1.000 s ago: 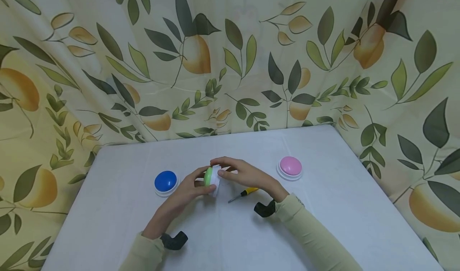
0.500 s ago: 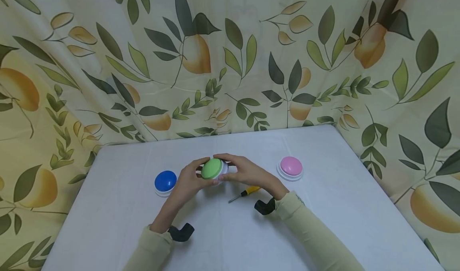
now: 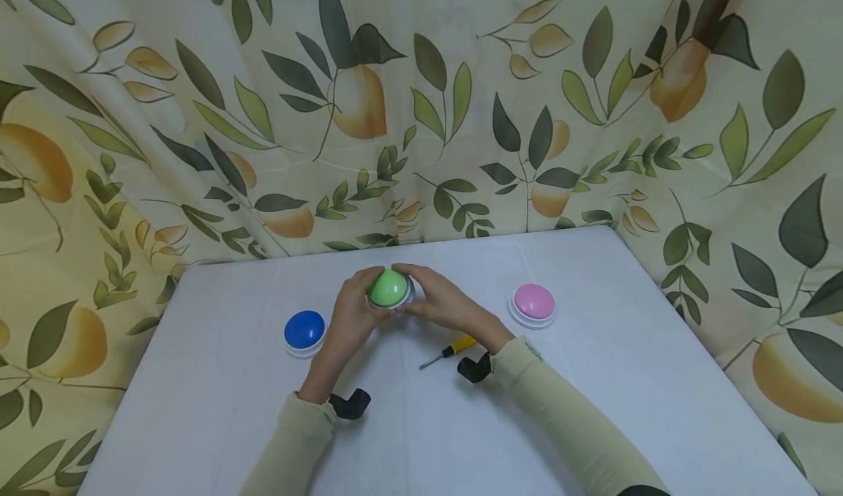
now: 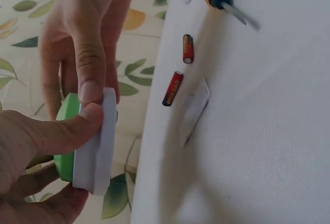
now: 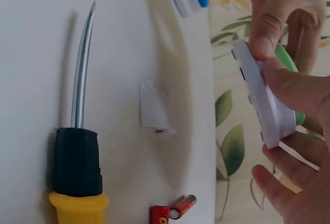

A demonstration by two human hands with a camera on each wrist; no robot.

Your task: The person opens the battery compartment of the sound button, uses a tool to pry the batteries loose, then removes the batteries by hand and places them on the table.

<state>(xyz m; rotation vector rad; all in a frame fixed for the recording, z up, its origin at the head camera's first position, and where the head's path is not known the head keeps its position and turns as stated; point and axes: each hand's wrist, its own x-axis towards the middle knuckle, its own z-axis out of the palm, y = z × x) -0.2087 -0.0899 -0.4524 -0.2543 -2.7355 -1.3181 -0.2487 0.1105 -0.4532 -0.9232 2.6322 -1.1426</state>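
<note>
Both hands hold a round push button point(image 3: 388, 288) with a green dome and white base, raised above the table. My left hand point(image 3: 356, 304) grips its left side, thumb across the white base in the left wrist view. On the other side my right hand point(image 3: 449, 304) grips it, its thumb on the base edge and some fingers spread below in the right wrist view. Beneath lie two red-and-black batteries point(image 4: 172, 88) and a small white plastic piece point(image 5: 153, 105), possibly a cover. A screwdriver point(image 3: 454, 348) with a yellow handle rests near the right wrist.
A blue-domed button point(image 3: 304, 330) stands to the left on the white-covered table point(image 3: 217, 408), and a pink-domed one point(image 3: 533, 303) to the right. A patterned curtain point(image 3: 421, 115) hangs behind the table's far edge.
The button has turned from edge-on to dome facing the head camera, and has moved away toward the far edge. Both hands have moved with it, keeping hold.
</note>
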